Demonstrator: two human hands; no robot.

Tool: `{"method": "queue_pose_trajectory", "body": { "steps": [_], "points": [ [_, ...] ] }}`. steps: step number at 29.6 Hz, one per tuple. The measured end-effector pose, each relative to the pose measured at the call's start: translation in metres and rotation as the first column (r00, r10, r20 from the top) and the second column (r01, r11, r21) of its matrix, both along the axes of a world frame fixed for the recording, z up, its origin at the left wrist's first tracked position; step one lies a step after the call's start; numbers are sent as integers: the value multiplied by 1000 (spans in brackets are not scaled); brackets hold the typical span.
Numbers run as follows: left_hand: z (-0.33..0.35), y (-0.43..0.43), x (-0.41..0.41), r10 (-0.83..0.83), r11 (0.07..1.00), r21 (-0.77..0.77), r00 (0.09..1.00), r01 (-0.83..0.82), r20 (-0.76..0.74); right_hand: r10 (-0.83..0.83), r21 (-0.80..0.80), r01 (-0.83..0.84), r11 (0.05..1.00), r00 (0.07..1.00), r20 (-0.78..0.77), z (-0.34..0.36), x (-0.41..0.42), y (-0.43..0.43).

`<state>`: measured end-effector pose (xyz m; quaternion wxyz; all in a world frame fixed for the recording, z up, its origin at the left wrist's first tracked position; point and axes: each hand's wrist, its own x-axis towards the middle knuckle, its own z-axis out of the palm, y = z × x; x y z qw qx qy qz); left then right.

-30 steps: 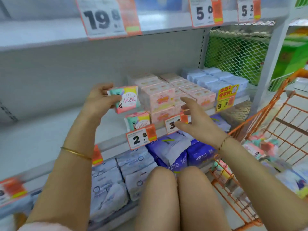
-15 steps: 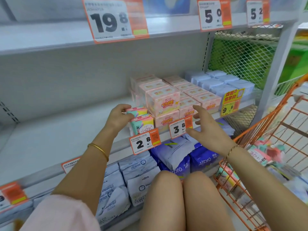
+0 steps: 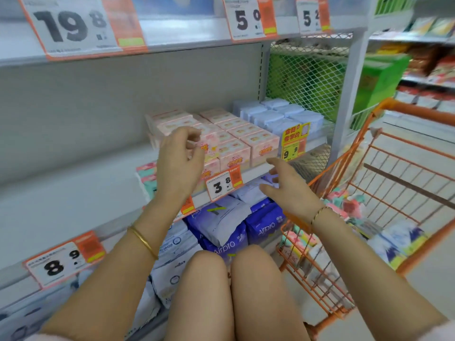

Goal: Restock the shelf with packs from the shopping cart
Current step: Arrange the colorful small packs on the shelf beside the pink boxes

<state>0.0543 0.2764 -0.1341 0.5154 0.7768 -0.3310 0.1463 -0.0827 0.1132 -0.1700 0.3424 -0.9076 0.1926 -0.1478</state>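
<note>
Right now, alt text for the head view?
Both of the person's hands hover empty before a store shelf: the left hand in front of stacked pink boxes, the right hand open near an orange shopping cart holding colourful packs. Teal-and-pink packs sit left of the boxes.

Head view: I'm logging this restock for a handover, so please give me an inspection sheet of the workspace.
Surface: middle shelf, bare grey on its left part.
Job's things: teal-and-pink packs stacked at the shelf front, left of the pink boxes; more packs lie in the orange cart.
Clutter: nothing seen.
Hands: left hand raised before the pink boxes, fingers loosely curled, empty; right hand open, empty, near the shelf edge.
Cables: nothing seen.
Surroundings: pale blue packs right of the boxes; dark blue packs on the shelf below; price tags on shelf edges.
</note>
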Motion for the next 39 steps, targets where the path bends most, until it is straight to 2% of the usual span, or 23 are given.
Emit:
{"method": "queue_pose_trajectory", "body": {
  "steps": [2,4,7,11,13,15,18,21,24,27,30,32,34,39],
  "points": [
    [-11,-38,-28,-166,982,91,986,165,7,-60,-5,60,998,997,-45,-7,-13,-26],
    [-27,-77,-50,-309,926,209,949,313,-53,-131,-18,130,991,986,-107,-16,-25,-57],
    [-52,-131,-70,-425,818,378,898,434,-112,-253,-62,245,967,935,-249,-32,-40,-108],
    [-81,-180,-78,-388,729,602,921,326,-28,-336,-169,291,942,782,-525,-51,-48,-151],
    [-91,-191,-78,-354,631,739,935,238,1,-307,-174,257,951,698,-647,-66,-44,-162],
    [-96,-195,-78,-347,557,808,938,190,19,-285,-173,233,957,639,-715,-87,-36,-172],
    [-99,-197,-76,-355,554,818,933,156,62,-337,-225,258,940,582,-740,-111,-27,-177],
    [-100,-193,-74,-349,569,805,936,168,51,-374,-253,279,926,586,-719,-121,-24,-178],
    [-102,-183,-74,-330,576,800,943,167,41,-357,-211,303,929,593,-722,-117,-24,-174],
    [-101,-170,-75,-317,584,792,948,181,17,-285,-87,312,946,674,-681,-102,-22,-164],
    [-101,-160,-76,-330,567,801,944,193,7,-296,-2,344,939,803,-517,-85,-23,-155],
    [-102,-152,-76,-337,571,794,942,207,-3,-221,54,281,958,847,-484,-75,-28,-141],
    [-105,-143,-76,-348,581,781,937,231,-18,-91,101,175,979,829,-552,-73,-32,-119],
    [-112,-128,-70,-363,604,755,932,256,-26,-42,7,66,998,705,-708,-99,-21,-98]
  ]
}}
